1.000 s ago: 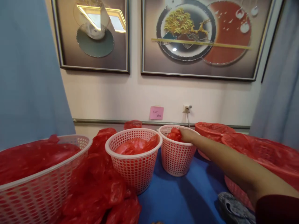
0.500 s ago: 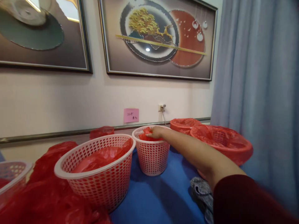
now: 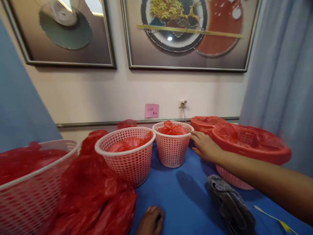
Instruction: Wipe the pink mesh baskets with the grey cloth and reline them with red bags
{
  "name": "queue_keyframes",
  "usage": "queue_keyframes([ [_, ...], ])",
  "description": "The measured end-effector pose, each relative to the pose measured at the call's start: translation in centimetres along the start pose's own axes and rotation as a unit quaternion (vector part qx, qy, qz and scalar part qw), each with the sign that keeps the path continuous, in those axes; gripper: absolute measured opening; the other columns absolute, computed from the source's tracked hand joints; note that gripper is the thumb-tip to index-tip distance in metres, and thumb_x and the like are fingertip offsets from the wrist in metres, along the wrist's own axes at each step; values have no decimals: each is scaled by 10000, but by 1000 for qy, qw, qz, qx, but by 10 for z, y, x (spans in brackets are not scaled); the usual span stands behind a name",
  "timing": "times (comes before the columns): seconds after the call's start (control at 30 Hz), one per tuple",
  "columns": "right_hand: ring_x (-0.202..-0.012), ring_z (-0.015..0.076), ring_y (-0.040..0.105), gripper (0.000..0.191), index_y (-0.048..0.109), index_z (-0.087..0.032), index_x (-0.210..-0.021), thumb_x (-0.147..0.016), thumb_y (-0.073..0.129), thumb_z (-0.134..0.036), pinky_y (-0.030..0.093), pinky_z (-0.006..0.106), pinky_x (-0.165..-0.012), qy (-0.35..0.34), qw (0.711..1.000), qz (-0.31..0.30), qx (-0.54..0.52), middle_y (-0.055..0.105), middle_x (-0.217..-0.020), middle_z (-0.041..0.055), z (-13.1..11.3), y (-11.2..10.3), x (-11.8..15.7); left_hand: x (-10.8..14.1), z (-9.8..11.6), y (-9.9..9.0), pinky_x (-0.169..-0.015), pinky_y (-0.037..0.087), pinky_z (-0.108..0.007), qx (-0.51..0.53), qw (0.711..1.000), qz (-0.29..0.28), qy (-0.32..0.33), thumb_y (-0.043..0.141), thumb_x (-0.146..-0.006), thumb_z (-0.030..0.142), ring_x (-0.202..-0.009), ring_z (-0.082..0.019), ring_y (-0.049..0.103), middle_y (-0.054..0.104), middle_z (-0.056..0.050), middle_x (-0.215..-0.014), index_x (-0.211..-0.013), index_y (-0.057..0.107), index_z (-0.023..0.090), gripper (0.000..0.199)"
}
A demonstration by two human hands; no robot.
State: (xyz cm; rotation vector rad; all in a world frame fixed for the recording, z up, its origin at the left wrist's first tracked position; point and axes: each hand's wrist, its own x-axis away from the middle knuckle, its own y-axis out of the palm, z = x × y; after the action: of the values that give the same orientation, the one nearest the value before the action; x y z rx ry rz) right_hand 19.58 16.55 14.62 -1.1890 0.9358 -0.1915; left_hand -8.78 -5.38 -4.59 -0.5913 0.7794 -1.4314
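The small basket (image 3: 172, 153) stands upright on the blue tabletop (image 3: 171, 204), with a red bag (image 3: 172, 129) bunched inside its mouth and poking above its rim. The right hand (image 3: 201, 143) is just to the right of the small basket, its fingertips at the rim; whether they touch it or only pass in front is hard to judge. That hand's grip is apart, with nothing visible between thumb and fingers. The left hand (image 3: 150, 221) is well in front of the small basket, fingers curled and partly cut off at the lower edge; I cannot tell whether its grip is together or holds anything.

Just left of the small basket stands the middle basket (image 3: 137, 163), also with red plastic inside. Further left come a heap of red bags (image 3: 97, 192) and the left basket (image 3: 34, 195). Right of the small basket are two red tubs (image 3: 274, 158), both lined with red plastic. A grey cloth (image 3: 230, 204) lies to its front right. Behind it, a pink note (image 3: 152, 110) is on the wall (image 3: 137, 94).
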Motion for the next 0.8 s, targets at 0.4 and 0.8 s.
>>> queue_keyframes([
  [0.4,-1424,385,467,612,451,-112,-1504,-898,520,-143,477,560,-1106,45,999,14,8,457,-1564,238,-24,36,-31,15,16,2,-962,438,-328,-21,999,29,-29,492,-875,57,-972,-203,628,725,-51,-991,-899,640,196,205],
  [0.8,-1543,294,316,673,417,-216,-1565,-899,506,-186,319,466,-1258,-116,992,38,-37,350,-1675,109,-158,8,-44,25,-2,21,-1028,418,-341,-9,999,30,-27,581,-811,20,-982,-196,646,734,-36,-983,-927,687,199,238],
])
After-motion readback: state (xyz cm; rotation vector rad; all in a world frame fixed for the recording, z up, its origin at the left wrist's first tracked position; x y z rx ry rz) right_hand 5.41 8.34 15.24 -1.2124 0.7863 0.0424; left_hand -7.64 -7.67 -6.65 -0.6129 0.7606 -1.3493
